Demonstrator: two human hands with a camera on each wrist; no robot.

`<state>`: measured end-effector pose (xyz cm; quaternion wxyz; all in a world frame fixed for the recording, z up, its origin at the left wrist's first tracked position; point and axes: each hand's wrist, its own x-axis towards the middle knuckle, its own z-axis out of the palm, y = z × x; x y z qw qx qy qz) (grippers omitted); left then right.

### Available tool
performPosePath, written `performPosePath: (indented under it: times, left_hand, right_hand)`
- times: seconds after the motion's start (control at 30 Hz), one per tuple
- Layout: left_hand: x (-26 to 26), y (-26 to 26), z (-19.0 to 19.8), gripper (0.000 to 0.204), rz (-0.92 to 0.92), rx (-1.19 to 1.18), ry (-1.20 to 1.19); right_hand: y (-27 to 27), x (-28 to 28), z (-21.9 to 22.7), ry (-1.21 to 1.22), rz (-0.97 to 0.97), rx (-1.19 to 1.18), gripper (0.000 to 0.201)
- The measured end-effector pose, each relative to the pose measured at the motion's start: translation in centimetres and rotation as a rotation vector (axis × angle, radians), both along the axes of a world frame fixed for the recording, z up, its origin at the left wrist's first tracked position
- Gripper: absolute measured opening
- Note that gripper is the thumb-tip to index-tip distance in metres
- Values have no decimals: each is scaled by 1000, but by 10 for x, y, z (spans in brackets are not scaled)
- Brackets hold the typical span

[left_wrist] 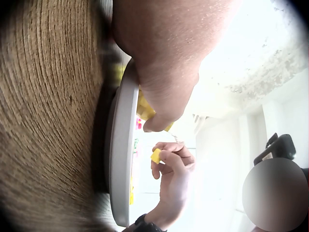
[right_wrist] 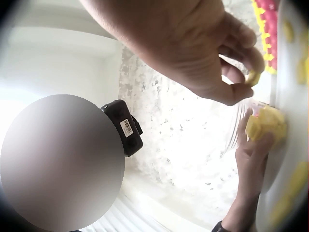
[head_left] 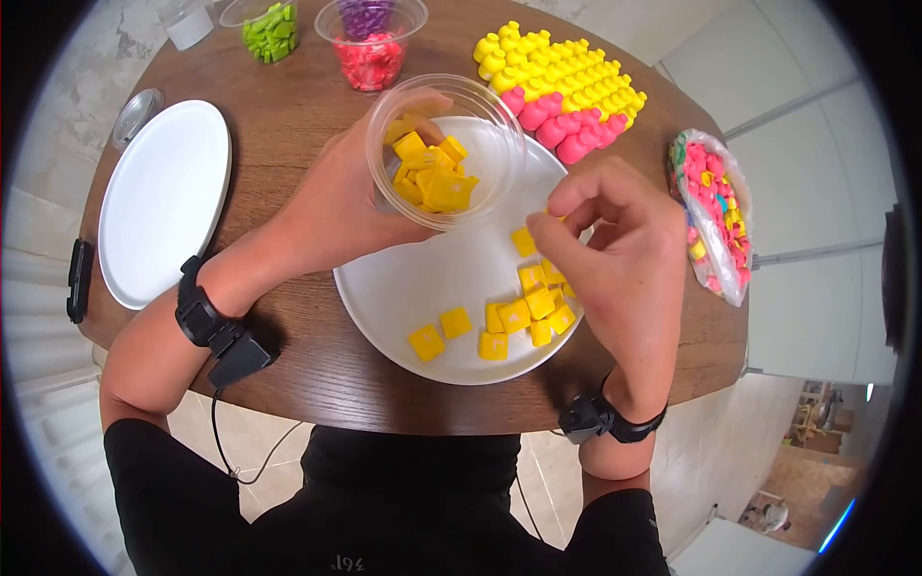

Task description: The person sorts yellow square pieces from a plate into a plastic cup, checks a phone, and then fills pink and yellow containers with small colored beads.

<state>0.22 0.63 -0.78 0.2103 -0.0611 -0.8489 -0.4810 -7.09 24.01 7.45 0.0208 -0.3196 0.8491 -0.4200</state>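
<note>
My left hand [head_left: 341, 187] grips a clear plastic cup [head_left: 497, 130] tilted over the round white plate [head_left: 408, 298]; yellow square pieces [head_left: 423, 165] lie inside it. Thumb and fingertips of my right hand [head_left: 624, 235] pinch one small yellow square [left_wrist: 156, 155], which also shows as a yellow bit [right_wrist: 253, 77] in the right wrist view. That hand hovers above the plate's right side, just right of the cup. Loose yellow squares [head_left: 515, 315] are scattered over the plate's lower right, some partly hidden beneath my right hand.
Another white plate [head_left: 163, 206] lies at the left. Tubs of green pieces [head_left: 271, 34] and red pieces [head_left: 371, 62] stand at the back. Rows of yellow bottles [head_left: 562, 72] and pink bottles [head_left: 576, 134] fill the back right, near a plastic bag [head_left: 706, 240] of colourful pieces.
</note>
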Motion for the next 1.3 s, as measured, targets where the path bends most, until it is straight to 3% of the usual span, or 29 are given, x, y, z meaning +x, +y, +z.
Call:
performPosePath:
  times: [0.03, 0.1, 0.17, 0.33, 0.47, 0.53, 0.57, 0.63, 0.77, 1.3]
  left_hand:
    - [0, -1, 1, 95, 1, -42, 7]
    - [0, -1, 1, 95, 5, -83, 14]
    - [0, 0, 0, 84, -14, 15, -37]
    - [0, 0, 1, 85, -27, 76, -60]
    - [1, -1, 3, 88, -13, 5, -69]
    - [1, 0, 3, 89, -5, -19, -31]
    - [0, 1, 3, 90, 3, -43, 7]
    - [-1, 2, 2, 90, -8, 1, -18]
    - [-1, 0, 1, 90, -17, 28, -47]
    - [-1, -3, 1, 91, -2, -42, -25]
  right_hand:
    - [-2, 0, -1, 1, 7, 1, 14]
    - [-5, 1, -6, 10, 67, -353, 15]
    - [-9, 6, -5, 7, 115, -401, 17]
    - [-19, 13, -9, -43, 205, -576, 18]
    - [-7, -7, -6, 83, 12, -432, 15]
    - [0, -18, -6, 89, -158, -98, 13]
    - [4, -24, -8, 89, -162, -96, 13]
    - [10, -34, -15, 105, -205, 180, 20]
    - [8, -35, -23, 100, -231, 450, 30]
    - [5, -18, -21, 242, -137, 549, 27]
